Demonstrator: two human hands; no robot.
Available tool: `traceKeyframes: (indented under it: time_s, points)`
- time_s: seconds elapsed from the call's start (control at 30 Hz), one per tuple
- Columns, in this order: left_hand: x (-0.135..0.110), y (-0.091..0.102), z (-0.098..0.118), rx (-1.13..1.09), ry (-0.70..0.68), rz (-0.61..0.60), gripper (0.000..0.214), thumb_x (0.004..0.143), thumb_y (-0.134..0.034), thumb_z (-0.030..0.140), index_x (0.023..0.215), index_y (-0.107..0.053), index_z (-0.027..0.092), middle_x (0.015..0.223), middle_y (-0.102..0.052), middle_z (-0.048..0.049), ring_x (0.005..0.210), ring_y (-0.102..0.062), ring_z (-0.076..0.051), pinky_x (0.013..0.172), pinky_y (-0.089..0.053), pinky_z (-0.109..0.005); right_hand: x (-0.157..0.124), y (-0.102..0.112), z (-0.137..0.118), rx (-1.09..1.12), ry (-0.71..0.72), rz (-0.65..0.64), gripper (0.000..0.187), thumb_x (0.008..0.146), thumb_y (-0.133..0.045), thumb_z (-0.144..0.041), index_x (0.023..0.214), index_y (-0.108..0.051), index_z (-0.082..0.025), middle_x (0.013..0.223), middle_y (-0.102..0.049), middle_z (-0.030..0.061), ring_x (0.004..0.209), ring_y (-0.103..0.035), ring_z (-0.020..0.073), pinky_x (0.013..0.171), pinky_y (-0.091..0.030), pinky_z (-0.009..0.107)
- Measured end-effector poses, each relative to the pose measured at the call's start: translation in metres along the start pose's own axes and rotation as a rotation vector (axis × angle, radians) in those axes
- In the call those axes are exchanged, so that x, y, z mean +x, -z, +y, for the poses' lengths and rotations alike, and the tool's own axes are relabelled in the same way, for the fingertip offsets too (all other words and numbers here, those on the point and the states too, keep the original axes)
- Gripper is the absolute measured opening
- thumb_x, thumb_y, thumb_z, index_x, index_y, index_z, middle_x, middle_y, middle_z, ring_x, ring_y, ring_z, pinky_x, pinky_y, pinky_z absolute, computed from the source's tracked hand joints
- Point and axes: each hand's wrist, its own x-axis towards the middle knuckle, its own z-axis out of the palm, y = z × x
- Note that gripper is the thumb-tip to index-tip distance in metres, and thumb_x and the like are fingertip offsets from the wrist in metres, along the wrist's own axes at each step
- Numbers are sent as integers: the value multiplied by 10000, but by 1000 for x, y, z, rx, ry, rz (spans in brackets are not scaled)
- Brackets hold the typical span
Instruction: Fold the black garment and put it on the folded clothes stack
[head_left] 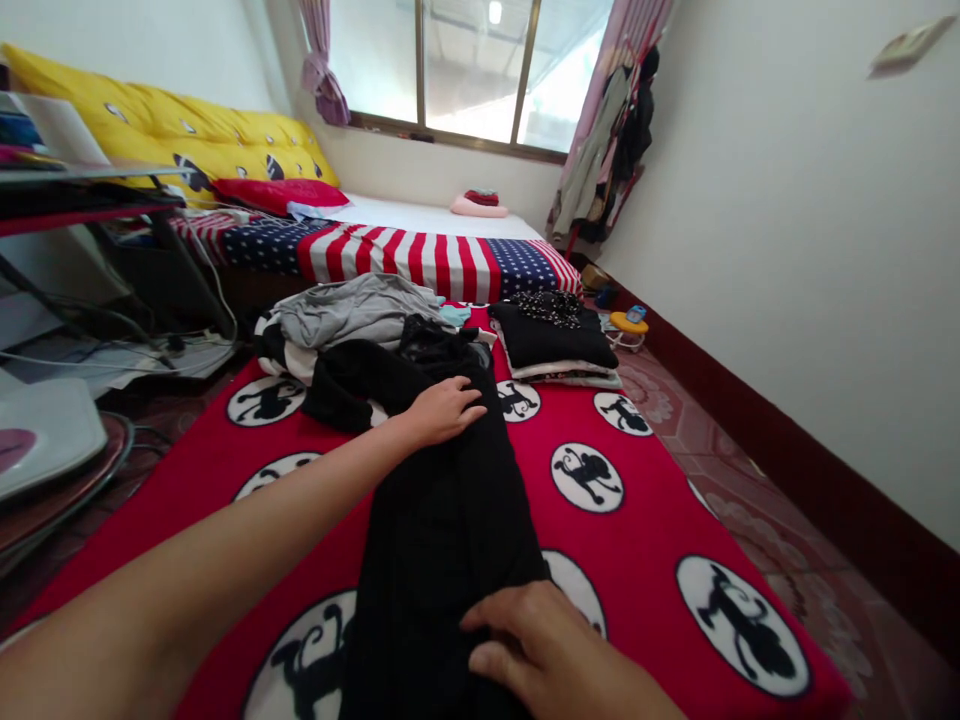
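Our left hand (448, 411) lies flat, fingers loose, on the long black cloth garment (442, 520) atop the red, white-circled blanket (637, 580); whether our right hand (547, 640), beside its near part, grips, we cannot tell.

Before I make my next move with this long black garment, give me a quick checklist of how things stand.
1. Left hand on the black garment: ok, the left hand lies on its farther part, fingers spread.
2. Right hand's grip: cannot tell; the right hand is at the nearer part, but whether it pinches cloth is unclear.
3. Garment stretched lengthwise: ok, it runs toward you over the red blanket.
4. Far end clear of the loose clothes pile: not ok, they meet.
5. Near end in view: not ok, cut off by the picture's bottom edge.
6. Folded stack tidy: ok, layered at the right.
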Motion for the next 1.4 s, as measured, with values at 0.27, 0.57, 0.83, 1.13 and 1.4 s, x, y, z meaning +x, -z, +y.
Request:
traceKeyframes:
  time_s: [0.27, 0.57, 0.83, 1.13, 1.4]
  points:
    - [59, -11, -14, 83, 379, 68, 558, 751, -731, 373, 1257, -575, 197, 1186, -643, -147, 1110, -592, -336, 893, -487, -414, -12, 7, 11, 105, 63, -99, 331, 780, -632, -133, 1061, -676, -303, 1006, -673, -39, 939, -595, 126, 845, -402, 203]
    - [96, -15, -27, 11, 91, 347, 420, 753, -670, 114, 1166, -629, 184, 1197, -580, -101, 1158, -525, -264, 973, -433, -373, -5, -1, 26, 299, 124, 168, 201, 802, -517, -69, 924, -592, -210, 862, -597, -4, 756, -560, 114, 682, -425, 221]
    - [-26, -6, 0, -311, -383, -17, 306, 819, -462, 39, 938, -687, 210, 1029, -639, -42, 974, -602, -161, 884, -469, -292, -28, 21, 67, 179, 173, 292, 236, 809, -625, -116, 1007, -587, -239, 1102, -595, 42, 1075, -563, 176, 925, -437, 298]
    - [-73, -17, 25, -196, -353, -86, 362, 887, -494, 136, 1215, -606, 241, 1144, -597, -73, 1039, -557, -195, 916, -456, -331, -28, 4, 61, -158, 294, 201, 240, 760, -626, -88, 962, -590, -211, 1060, -566, 58, 997, -540, 195, 846, -438, 330]
    - [-88, 10, 19, -199, -230, 72, 257, 911, -425, 108, 952, -659, 206, 950, -631, -44, 910, -575, -166, 789, -462, -275, -43, 30, 49, -170, 194, 159, 150, 756, -545, -47, 752, -529, -197, 877, -594, 17, 839, -566, 148, 753, -431, 269]
